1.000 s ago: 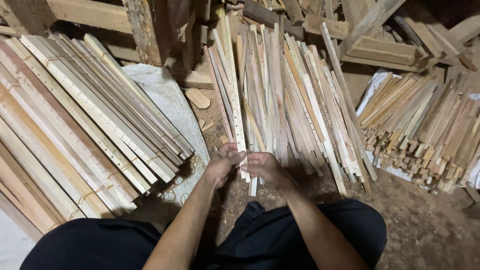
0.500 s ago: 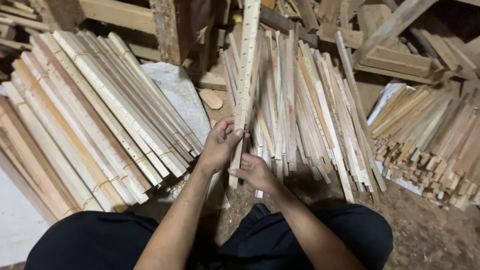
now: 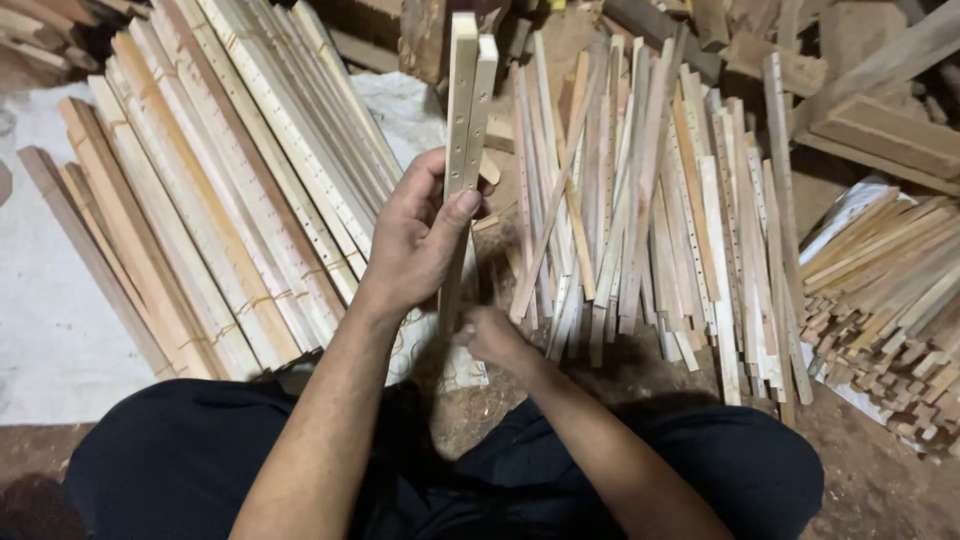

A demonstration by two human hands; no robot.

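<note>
1. The pair of pale, flat wooden slats with rows of small drilled holes (image 3: pixel 468 110) stands almost upright in front of the person, the two pieces pressed side by side with their top ends nearly level. It seems they are held this way so that the ends and holes can be matched.

2. The left hand (image 3: pixel 420 235) grips the slats at about the middle; the fingers are wrapped behind them and the thumb presses on the front face, so this grasp is firm.

3. The right hand (image 3: pixel 493 335) is lower, at the bottom end of the slats. It looks closed around that end, probably to steady it, but the fingers are partly hidden and I cannot tell exactly.

4. Just to the right lies a loose heap of similar drilled light wooden strips (image 3: pixel 650 210), leaning on the dirt floor (image 3: pixel 880 480).

5. To the left, tied bundles of long pale wooden strips (image 3: pixel 210 200) rest on a white sheet (image 3: pixel 50 330).

6. At the far right is a pile of shorter wooden sticks (image 3: pixel 890 300).
</note>
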